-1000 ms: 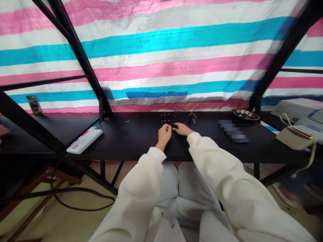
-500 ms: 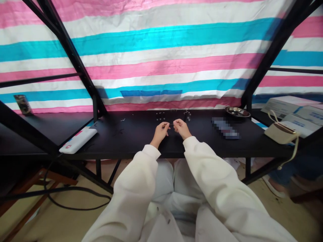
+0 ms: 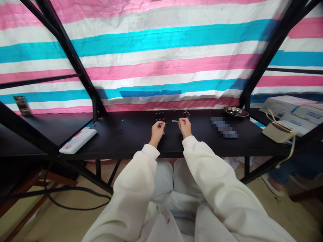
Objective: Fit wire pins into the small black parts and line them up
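Note:
Above the black table [image 3: 133, 141], my right hand [image 3: 185, 127] pinches one end of a thin grey strip [image 3: 174, 121], which points left toward my other hand. My left hand [image 3: 157, 131] is closed in a pinch on a small dark piece [image 3: 167, 123], whose kind is too small to make out. A gap separates the strip from the dark piece. Just beyond my hands lie several small dark and grey pieces [image 3: 159, 119], with another little group [image 3: 188, 115] behind my right hand.
A white power bank-like case [image 3: 78, 141] lies at the left. On the right are a shiny metal dish [image 3: 236, 111], a blurred-out flat item [image 3: 224, 127], a beige bag [image 3: 279, 131] and white boxes [image 3: 290, 104]. Black frame posts [image 3: 73, 57] flank the table; another person's foot [image 3: 274, 186] shows lower right.
My hands were close together and have moved apart, the right one to the right. The grey strip now shows in my right hand, clear of the dark piece in my left.

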{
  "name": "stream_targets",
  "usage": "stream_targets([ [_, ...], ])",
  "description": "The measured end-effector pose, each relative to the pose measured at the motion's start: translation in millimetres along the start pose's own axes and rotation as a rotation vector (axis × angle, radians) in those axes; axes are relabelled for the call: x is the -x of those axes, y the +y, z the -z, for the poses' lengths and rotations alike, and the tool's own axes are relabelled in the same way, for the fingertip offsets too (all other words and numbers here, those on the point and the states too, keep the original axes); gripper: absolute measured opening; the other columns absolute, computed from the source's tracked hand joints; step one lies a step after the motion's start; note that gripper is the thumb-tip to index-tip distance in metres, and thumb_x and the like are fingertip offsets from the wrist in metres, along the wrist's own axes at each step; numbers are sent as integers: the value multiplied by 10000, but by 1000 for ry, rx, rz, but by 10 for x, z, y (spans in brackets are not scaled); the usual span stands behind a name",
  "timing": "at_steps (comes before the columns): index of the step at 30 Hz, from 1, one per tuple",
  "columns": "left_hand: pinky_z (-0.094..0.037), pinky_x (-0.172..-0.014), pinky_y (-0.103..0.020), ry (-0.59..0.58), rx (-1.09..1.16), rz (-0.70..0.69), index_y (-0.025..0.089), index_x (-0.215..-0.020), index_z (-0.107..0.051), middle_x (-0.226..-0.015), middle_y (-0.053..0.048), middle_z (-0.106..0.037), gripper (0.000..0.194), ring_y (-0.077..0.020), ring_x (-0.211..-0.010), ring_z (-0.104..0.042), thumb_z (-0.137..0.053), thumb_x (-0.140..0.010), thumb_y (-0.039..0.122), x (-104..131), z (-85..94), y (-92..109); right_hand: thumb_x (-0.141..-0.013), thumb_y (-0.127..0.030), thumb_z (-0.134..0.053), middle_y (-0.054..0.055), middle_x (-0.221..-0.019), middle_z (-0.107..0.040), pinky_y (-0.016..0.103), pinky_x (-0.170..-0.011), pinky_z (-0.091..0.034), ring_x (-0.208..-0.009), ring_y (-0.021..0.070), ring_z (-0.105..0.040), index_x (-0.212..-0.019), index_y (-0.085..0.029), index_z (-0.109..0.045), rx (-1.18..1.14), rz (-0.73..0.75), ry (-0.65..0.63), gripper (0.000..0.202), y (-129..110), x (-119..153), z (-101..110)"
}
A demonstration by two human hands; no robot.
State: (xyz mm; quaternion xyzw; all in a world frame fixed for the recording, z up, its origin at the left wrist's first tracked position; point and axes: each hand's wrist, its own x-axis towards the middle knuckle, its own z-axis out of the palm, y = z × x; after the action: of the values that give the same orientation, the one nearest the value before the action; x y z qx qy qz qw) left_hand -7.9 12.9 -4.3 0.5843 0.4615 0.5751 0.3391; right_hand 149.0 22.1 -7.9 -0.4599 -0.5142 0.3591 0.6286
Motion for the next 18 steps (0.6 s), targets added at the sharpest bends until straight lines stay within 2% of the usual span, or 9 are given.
stream_targets([
  [2, -326, -372, -186, 1, -4, 20, 138, -805, -604, -698, -4, -599, 275, -30, -379, -421, -630, -705, 393, 8, 7, 16, -741, -556, -487, -47, -604, -500, 219, -461, -321, -494, 86, -432, -874, -210, -477, -46, 53, 48, 371, -15, 12, -6],
  [7, -297, -365, -188, -107, 62, 51, 135, -785, -619, -640, 5, -579, 298, -30, -373, -404, -664, -676, 409, 40, 4, 86, -695, -528, -581, -5, -689, -584, 235, -499, -361, -522, 82, -450, -893, -191, -581, -59, 129, -187, 391, -26, 59, -58],
  [13, -279, -350, -188, -97, 132, 90, 138, -797, -605, -654, 2, -588, 363, -30, -375, -416, -677, -654, 464, 41, 4, 100, -624, -546, -644, -44, -582, -513, 216, -453, -315, -480, 66, -402, -826, -179, -607, -50, 3, -315, 421, -39, 108, -78],
  [18, -260, -354, -188, -96, 143, 82, 143, -706, -571, -544, 37, -516, 385, -32, -365, -395, -690, -626, 500, 49, 10, 121, -633, -512, -661, -50, -556, -500, 216, -459, -320, -479, 63, -389, -811, -164, -622, 41, -30, -389, 393, -116, 170, -72],
])
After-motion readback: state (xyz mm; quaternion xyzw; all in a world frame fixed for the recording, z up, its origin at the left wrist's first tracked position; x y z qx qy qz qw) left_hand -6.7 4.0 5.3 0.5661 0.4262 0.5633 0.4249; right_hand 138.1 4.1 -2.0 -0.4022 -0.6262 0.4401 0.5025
